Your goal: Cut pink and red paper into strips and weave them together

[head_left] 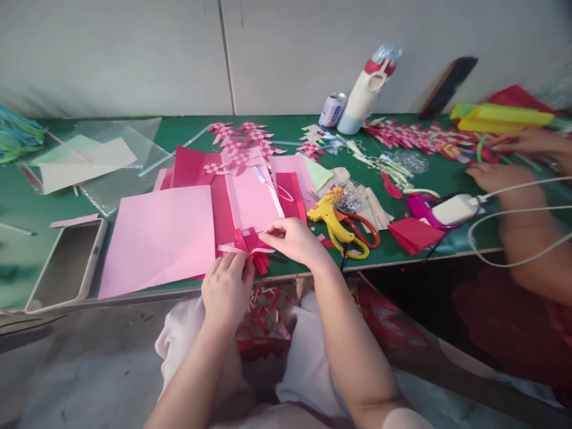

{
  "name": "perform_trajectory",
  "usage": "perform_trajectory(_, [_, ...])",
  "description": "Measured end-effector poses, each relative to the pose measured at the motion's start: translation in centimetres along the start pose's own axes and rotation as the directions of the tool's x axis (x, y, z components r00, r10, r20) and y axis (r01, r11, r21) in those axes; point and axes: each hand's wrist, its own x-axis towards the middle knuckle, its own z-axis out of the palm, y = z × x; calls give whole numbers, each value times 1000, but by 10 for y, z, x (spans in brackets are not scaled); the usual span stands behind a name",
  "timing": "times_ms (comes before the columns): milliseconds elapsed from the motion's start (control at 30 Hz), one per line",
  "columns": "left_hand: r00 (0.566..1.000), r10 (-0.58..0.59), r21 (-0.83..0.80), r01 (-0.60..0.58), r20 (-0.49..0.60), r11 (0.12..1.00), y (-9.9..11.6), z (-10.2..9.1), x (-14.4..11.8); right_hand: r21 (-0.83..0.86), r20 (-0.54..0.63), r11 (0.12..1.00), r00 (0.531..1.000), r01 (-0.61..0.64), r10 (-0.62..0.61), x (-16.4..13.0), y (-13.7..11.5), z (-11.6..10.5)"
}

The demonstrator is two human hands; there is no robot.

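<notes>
At the table's front edge lies a small weave of red and pink paper strips (252, 238), its ends sticking out on several sides. The bent fingers of my left hand (227, 290) hold its near edge. My right hand (292, 241) is closed in a pinch over the right side, on a pink paper strip (263, 251) of the weave. Just behind it lie a pink sheet (251, 196) and red paper (223, 205). To the left is a large pink sheet (163, 238). My fingers partly cover the weave.
Scissors with yellow and orange handles (344, 229) lie to my right. A phone case (67, 265) is at the left edge. Finished woven pieces (243, 143), a can (332, 111) and a bottle (364, 95) stand farther back. Another person's hands (504, 179) work at the right.
</notes>
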Motion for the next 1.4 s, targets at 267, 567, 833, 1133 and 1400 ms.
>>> perform_trajectory(267, [1000, -1, -12, 1, -8, 1000, 0, 0, 1, -54, 196, 998, 980, -31, 41, 0, -7, -12])
perform_trajectory(567, [1000, -4, 5, 4, -12, 1000, 1, 0, 1, -75, 210, 994, 976, 81, -64, 13, -9, -6])
perform_trajectory(833, [1000, -5, -12, 5, -1, 1000, 0, 1, -1, -92, 247, 995, 967, -34, 55, 13, -14, -5])
perform_trajectory(1133, [999, 33, 5, -33, -13, 999, 0, 0, -1, -120, 152, 987, 985, 106, -87, 20, -21, -6])
perform_trajectory(1400, [993, 115, 15, -115, -10, 993, -1, -2, -5, -173, 179, 973, 976, 154, -123, 10, -32, -12])
